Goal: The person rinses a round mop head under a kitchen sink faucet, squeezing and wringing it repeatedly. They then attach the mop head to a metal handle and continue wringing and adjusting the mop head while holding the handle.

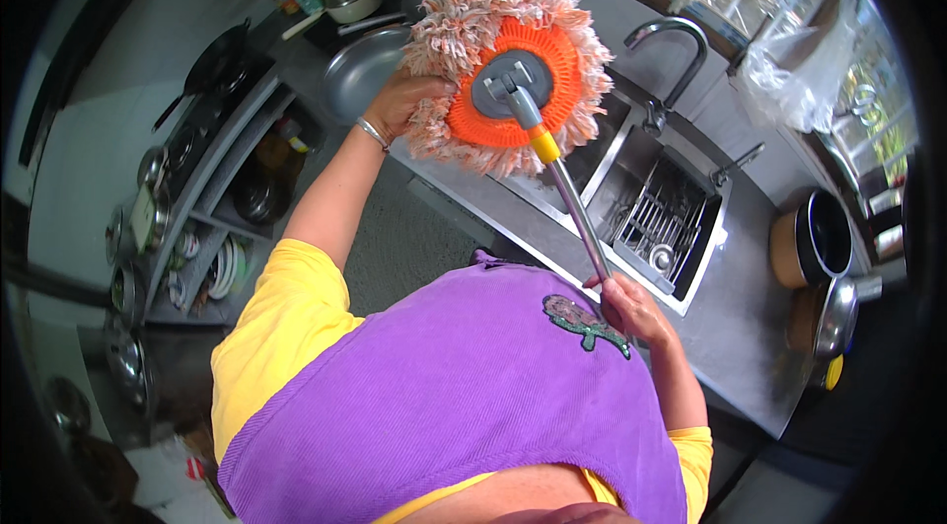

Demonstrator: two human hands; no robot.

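A mop head [544,124] with an orange plastic backing and shaggy pink-and-white fringe is raised in front of me. My left hand [409,101], with a bracelet at the wrist, grips the fringe on its left side; some fingertips are buried in the strands. A grey swivel joint [527,109] and a yellow collar [545,146] link the head to a metal pole [581,213]. Lower down, my right hand [629,304] is closed around that pole near my chest. The pole's far end is hidden by the hand.
Behind the mop is a steel double sink [592,187] with a wire rack [662,217] and a curved faucet [692,50]. A steel basin [355,76] sits left of it. Pots [792,246] stand on the right counter; shelves [214,146] with cookware line the left.
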